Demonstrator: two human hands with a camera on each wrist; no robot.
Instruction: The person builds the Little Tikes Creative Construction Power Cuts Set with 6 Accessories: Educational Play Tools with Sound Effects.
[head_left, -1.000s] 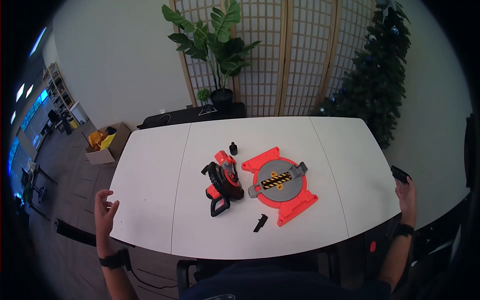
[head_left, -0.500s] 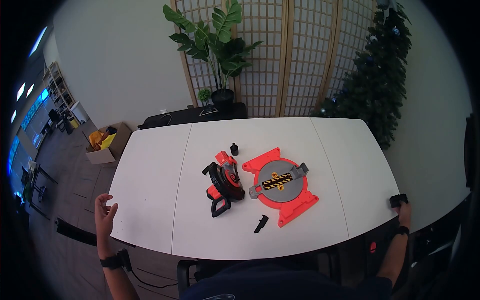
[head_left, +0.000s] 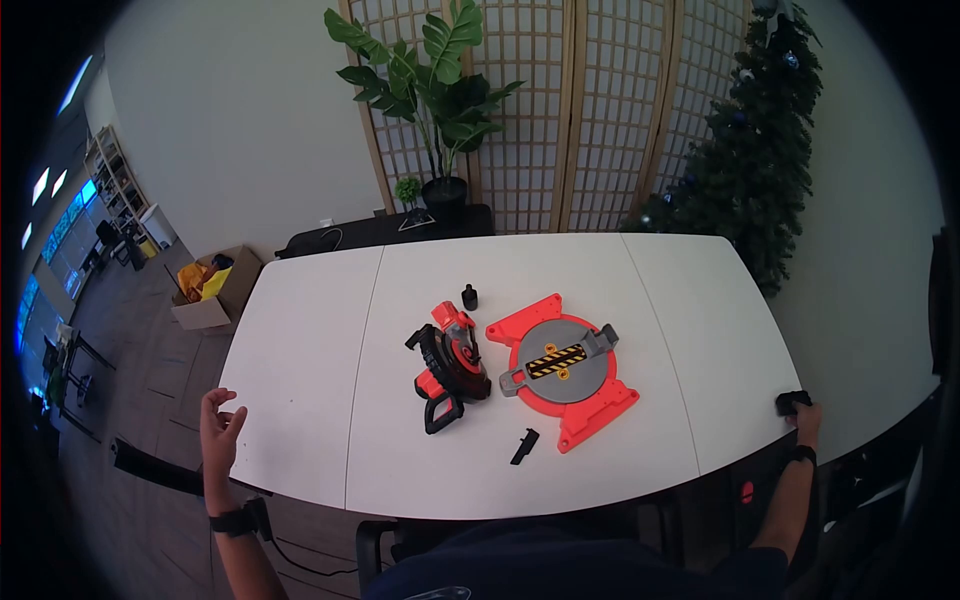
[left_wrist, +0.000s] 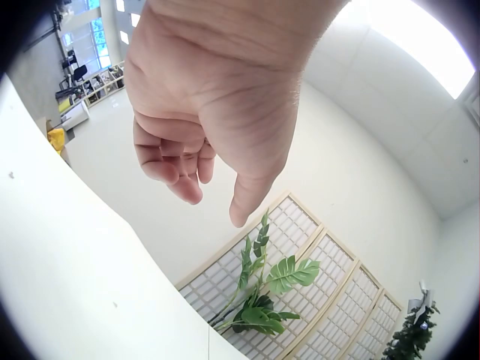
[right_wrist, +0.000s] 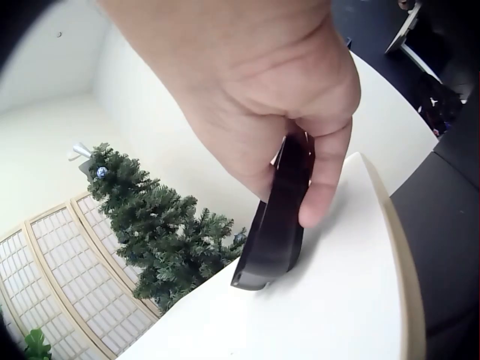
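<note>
My right hand (head_left: 807,424) grips a black slab-like object (right_wrist: 277,225) between thumb and fingers; its kind does not show. The object's lower end is right at the white tabletop by the right edge. My left hand (head_left: 222,430) is held by the table's left edge, fingers loosely bent and nothing in them; the left wrist view shows its thumb (left_wrist: 250,196) apart from the fingers. Mid-table lies a black and red toy saw head (head_left: 452,365). Right of it sits a red saw base (head_left: 590,415) with a grey round turntable (head_left: 588,383) and a striped strip.
A small black knob-like piece (head_left: 470,298) stands behind the saw head, and a narrow black part (head_left: 525,446) lies in front of the base. The white table (head_left: 290,340) has seams. A carton (head_left: 235,288) stands on the floor at left; a decorated tree (head_left: 745,170) is behind right.
My right hand has lowered the black object from above the table's right edge down to the tabletop. My left hand has shifted slightly right.
</note>
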